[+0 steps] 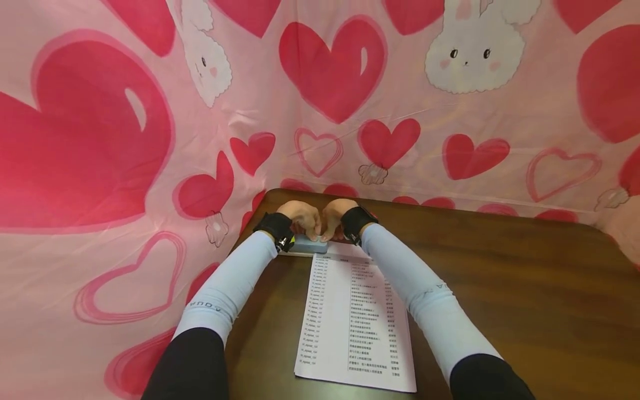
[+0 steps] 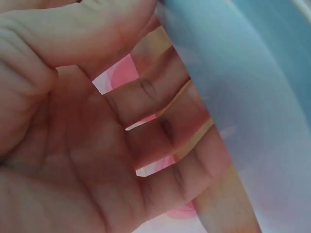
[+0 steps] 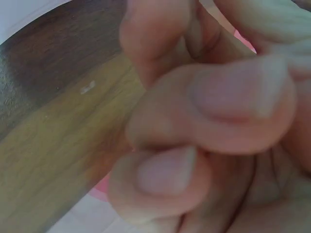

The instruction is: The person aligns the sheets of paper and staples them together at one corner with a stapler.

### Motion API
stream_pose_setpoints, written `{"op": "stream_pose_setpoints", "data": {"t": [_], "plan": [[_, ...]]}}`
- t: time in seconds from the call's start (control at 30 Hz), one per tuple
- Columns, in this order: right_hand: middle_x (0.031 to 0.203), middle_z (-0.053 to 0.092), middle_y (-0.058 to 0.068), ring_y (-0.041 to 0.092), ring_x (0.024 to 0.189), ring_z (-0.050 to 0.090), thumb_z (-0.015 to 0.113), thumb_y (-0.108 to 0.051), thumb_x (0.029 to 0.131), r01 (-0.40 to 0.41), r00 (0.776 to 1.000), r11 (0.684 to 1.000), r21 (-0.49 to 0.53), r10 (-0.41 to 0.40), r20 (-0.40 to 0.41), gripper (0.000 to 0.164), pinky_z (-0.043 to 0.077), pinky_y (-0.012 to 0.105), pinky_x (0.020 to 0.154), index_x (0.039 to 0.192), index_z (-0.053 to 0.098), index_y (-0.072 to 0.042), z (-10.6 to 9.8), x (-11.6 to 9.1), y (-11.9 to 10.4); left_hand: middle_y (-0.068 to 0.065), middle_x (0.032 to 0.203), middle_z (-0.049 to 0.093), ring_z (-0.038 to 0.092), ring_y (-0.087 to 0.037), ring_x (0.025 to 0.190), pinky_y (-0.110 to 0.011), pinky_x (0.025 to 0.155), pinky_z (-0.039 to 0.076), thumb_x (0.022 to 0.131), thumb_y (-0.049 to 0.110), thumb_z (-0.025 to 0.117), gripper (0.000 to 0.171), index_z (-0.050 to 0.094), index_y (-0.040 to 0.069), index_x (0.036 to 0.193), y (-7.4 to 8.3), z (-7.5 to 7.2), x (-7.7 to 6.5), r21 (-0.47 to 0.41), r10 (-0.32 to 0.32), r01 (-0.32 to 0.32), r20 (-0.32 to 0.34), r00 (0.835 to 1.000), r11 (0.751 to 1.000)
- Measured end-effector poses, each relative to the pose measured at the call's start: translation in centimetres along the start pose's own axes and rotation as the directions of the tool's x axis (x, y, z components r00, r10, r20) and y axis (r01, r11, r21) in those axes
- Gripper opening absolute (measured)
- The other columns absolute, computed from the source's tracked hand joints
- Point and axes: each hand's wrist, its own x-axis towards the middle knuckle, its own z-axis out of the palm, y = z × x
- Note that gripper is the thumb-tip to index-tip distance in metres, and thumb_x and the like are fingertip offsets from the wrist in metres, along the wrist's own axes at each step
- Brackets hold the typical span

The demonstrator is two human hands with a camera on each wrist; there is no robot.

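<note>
At the far left of the table lies a light-blue box with a rounded corner and a pale lower edge. My left hand holds it from above. In the left wrist view, the thumb meets the edge of the smooth blue side, and the other fingers reach behind it. My right hand meets the left at the box's right end, fingertips at its top edge. Its curled fingers fill the right wrist view, where the grip on the box is hidden.
A printed sheet with rows of text lies on the dark wooden table, its top edge by the box. Behind the table and along its left side hangs a pink cloth with hearts and rabbits. Black straps circle both wrists.
</note>
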Motion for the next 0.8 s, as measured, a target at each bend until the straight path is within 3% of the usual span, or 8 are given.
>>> {"op": "stream_pose_setpoints", "data": {"t": [0.23, 0.43, 0.63, 0.8], "plan": [[0.082, 0.074, 0.008, 0.012, 0.064, 0.061, 0.076, -0.057, 0.076, -0.002, 0.999, 1.000, 0.024, 0.003, -0.047, 0.046, 0.049, 0.026, 0.061, 0.077, 0.075, -0.011, 0.5, -1.1, 0.0, 0.005, 0.075, 0.050, 0.049, -0.015, 0.073, -0.033, 0.066, 0.048, 0.084, 0.018, 0.075, 0.004, 0.071, 0.020, 0.084, 0.5, 0.1, -0.7, 0.074, 0.018, -0.017, -0.013, 1.000, 0.997], [0.066, 0.066, -0.002, 0.010, 0.061, 0.060, 0.077, -0.056, 0.076, -0.026, 0.998, 1.000, -0.002, 0.025, -0.056, 0.042, 0.047, 0.025, 0.059, 0.069, 0.071, -0.015, 0.8, -1.2, -0.2, 0.008, 0.076, 0.052, 0.051, -0.013, 0.075, -0.032, 0.066, 0.049, 0.084, 0.021, 0.075, 0.006, 0.070, 0.024, 0.081, 1.0, 0.3, -0.9, 0.124, 0.004, -0.002, -0.019, 1.000, 0.992], [0.068, 0.065, -0.005, 0.011, 0.066, 0.062, 0.079, -0.052, 0.076, -0.020, 0.994, 1.000, -0.023, 0.018, -0.105, 0.035, 0.049, 0.026, 0.062, 0.068, 0.069, -0.020, 0.9, -1.4, -0.3, 0.008, 0.073, 0.048, 0.046, -0.013, 0.075, -0.030, 0.065, 0.043, 0.084, 0.020, 0.075, 0.011, 0.066, 0.022, 0.077, 1.5, 0.2, -1.0, 0.191, 0.022, -0.019, -0.017, 1.000, 0.982], [0.066, 0.064, -0.005, 0.011, 0.065, 0.060, 0.080, -0.052, 0.075, -0.046, 0.994, 0.999, 0.006, 0.047, -0.101, 0.035, 0.048, 0.026, 0.061, 0.067, 0.069, -0.020, 1.0, -1.1, -0.5, 0.006, 0.069, 0.046, 0.044, -0.014, 0.071, -0.030, 0.062, 0.042, 0.083, 0.017, 0.074, 0.009, 0.067, 0.019, 0.078, 1.0, 0.3, -0.9, 0.151, 0.041, -0.038, -0.016, 0.999, 0.988]]}}
